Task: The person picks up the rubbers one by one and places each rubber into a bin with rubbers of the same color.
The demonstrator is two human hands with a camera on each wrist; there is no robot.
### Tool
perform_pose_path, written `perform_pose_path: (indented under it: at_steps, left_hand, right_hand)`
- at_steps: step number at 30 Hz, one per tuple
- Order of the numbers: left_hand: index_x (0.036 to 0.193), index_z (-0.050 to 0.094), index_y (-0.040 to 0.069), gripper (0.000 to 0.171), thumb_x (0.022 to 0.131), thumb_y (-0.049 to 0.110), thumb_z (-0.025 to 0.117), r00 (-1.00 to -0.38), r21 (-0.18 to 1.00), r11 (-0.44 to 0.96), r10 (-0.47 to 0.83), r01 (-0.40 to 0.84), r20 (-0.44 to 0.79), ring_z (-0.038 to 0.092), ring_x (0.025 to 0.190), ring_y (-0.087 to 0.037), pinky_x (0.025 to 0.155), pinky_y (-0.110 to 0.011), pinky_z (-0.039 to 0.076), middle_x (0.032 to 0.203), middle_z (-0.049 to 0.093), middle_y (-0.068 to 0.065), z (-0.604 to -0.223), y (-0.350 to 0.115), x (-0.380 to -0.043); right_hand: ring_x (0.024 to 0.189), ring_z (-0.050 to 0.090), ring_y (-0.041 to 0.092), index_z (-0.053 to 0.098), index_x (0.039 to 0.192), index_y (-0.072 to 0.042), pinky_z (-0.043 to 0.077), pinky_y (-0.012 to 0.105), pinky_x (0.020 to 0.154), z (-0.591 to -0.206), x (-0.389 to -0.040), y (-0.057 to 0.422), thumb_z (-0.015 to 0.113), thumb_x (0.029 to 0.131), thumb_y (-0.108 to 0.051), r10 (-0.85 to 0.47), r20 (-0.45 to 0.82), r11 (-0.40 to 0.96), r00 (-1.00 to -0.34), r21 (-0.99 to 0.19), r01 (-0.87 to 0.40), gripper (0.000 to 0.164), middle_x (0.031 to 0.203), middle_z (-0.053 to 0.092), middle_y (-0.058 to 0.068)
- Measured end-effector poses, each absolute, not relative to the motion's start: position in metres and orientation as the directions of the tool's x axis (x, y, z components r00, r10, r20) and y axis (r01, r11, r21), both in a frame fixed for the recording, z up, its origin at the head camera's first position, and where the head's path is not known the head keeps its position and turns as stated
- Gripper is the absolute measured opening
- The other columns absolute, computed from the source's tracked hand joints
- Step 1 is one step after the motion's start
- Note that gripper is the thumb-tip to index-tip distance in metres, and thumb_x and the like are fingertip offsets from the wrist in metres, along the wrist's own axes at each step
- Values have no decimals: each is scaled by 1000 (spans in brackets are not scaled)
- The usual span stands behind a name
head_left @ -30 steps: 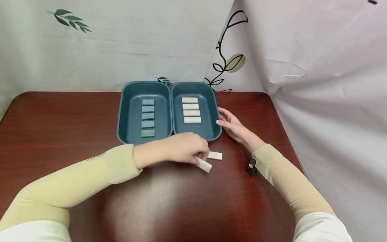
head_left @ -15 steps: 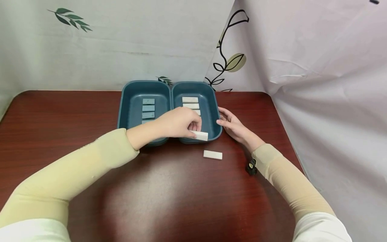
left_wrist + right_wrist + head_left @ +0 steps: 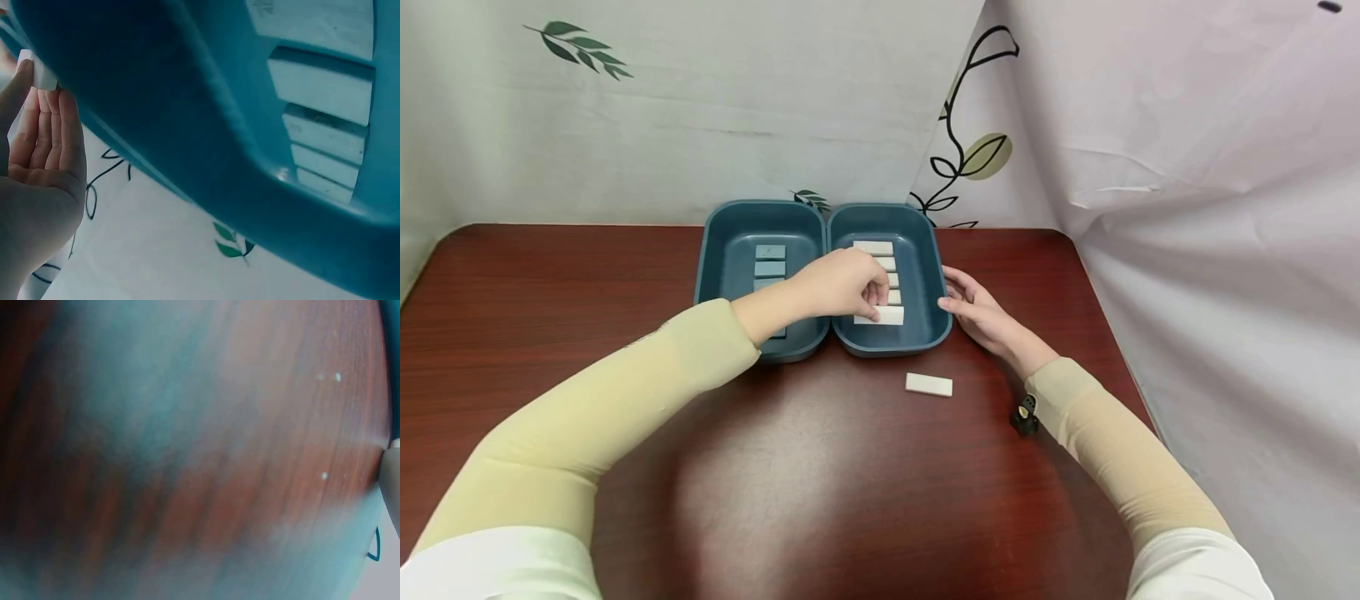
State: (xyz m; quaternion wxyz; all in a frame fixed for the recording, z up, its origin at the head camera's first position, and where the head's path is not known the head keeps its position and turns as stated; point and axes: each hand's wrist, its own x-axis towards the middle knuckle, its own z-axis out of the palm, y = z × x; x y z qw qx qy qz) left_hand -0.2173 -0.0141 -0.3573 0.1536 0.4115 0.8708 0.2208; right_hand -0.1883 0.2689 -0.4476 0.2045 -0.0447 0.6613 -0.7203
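Note:
My left hand (image 3: 847, 283) reaches over the right compartment of a blue two-part tray (image 3: 889, 340). Between thumb and fingers it pinches a white rectangular block (image 3: 891, 316), low in the compartment at the near end of a row of white blocks (image 3: 873, 248). The left wrist view also has this hand (image 3: 47, 181) with the block (image 3: 44, 74) at its fingertips. My right hand (image 3: 981, 317) rests against the tray's right side, thumb at the rim, fingers loosely extended along the outer wall. Another white block (image 3: 928, 384) lies on the table in front of the tray.
Several blue-grey blocks (image 3: 770, 268) lie in a column in the left compartment, partly hidden by my left arm. The tray stands on a dark red wooden table (image 3: 820, 500), near its back edge. White patterned cloth (image 3: 700, 117) hangs behind and to the right.
My left hand has carried the white block from the table over the tray's front rim and down into the right compartment. My right hand has stayed at the tray's side.

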Motion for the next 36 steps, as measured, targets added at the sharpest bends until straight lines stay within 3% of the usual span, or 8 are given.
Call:
perform_pose_path:
  at_steps: [12,21,31,36]
  left_hand:
    - [81,73,16,19,86,18,91,-571,433,561,812,706,-122,68,79,-15,79,-33,58,80,72,1,-388,0,-235]
    - [81,73,14,18,86,14,90,-565,406,571,812,714,-148,69,83,-18,82,-35,59,83,74,-2,-385,2,-237]
    - [86,76,12,12,88,14,88,-582,421,592,796,687,-169,70,85,-18,83,-34,59,87,75,-3,-391,3,-242]
    - [85,77,12,13,88,15,89,-579,425,593,796,684,-179,70,85,-18,83,-35,59,86,76,-3,-393,5,-242]
  right_hand:
    - [132,52,6,21,168,-4,47,17,108,-444,-188,267,48,105,5,-355,-213,-39,-910,-970,242,69,157,44,7]
    - [132,52,6,22,167,-3,47,17,107,-447,-189,267,47,104,7,-350,-210,-53,-913,-968,244,68,158,43,10]
    - [130,53,5,22,167,-2,48,16,106,-448,-190,268,48,104,6,-352,-200,-68,-914,-969,238,68,146,50,-1]
    - [129,54,5,22,167,-2,48,16,106,-448,-190,268,49,104,5,-352,-203,-62,-914,-969,239,68,146,51,-1]
